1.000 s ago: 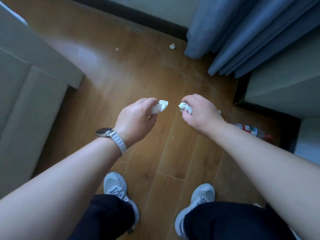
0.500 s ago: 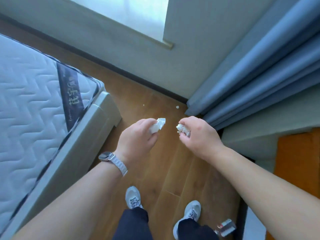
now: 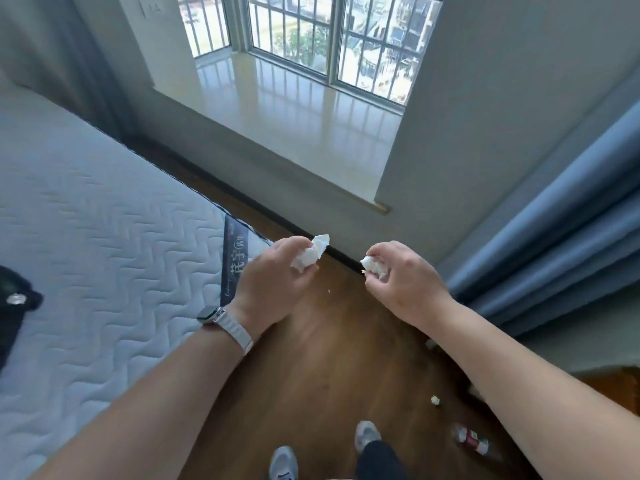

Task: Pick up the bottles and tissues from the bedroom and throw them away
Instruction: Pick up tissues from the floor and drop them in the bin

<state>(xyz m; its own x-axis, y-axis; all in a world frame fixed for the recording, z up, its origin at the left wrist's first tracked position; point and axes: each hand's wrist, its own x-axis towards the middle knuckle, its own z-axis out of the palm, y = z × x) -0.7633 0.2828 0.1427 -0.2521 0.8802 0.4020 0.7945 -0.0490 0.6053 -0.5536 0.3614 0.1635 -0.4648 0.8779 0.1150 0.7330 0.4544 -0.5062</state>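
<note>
The left hand (image 3: 273, 275) is held out over the wooden floor (image 3: 322, 358), fingers and thumb curled round a crumpled tissue (image 3: 310, 254) whose white end sticks up past the knuckles. A watch (image 3: 211, 314) with a pale strap sits on that wrist. The right hand (image 3: 403, 277) is raised beside it, a little apart, and pinches a second tissue (image 3: 373, 265) in its bent fingertips, so that only a small white wad shows. Both hands are in the air, touching nothing else.

Low on the floor, near the right forearm, lies a small tissue ball (image 3: 435, 400). Just below it a plastic bottle (image 3: 472, 442) with a red and white label lies on its side, close to the person's shoes (image 3: 367, 435). A tiny white crumb (image 3: 329, 291) lies on the boards between the two hands.

To the left stands the bed (image 3: 104, 244), its quilted white mattress bare, with a dark label at the corner next to the left hand and a dark thing (image 3: 15, 306) at the far left edge, too cut off to tell what it is. Blue curtains (image 3: 554, 244) hang on the right. Ahead, a glossy window ledge (image 3: 294, 116) runs below a barred window (image 3: 311, 29).
</note>
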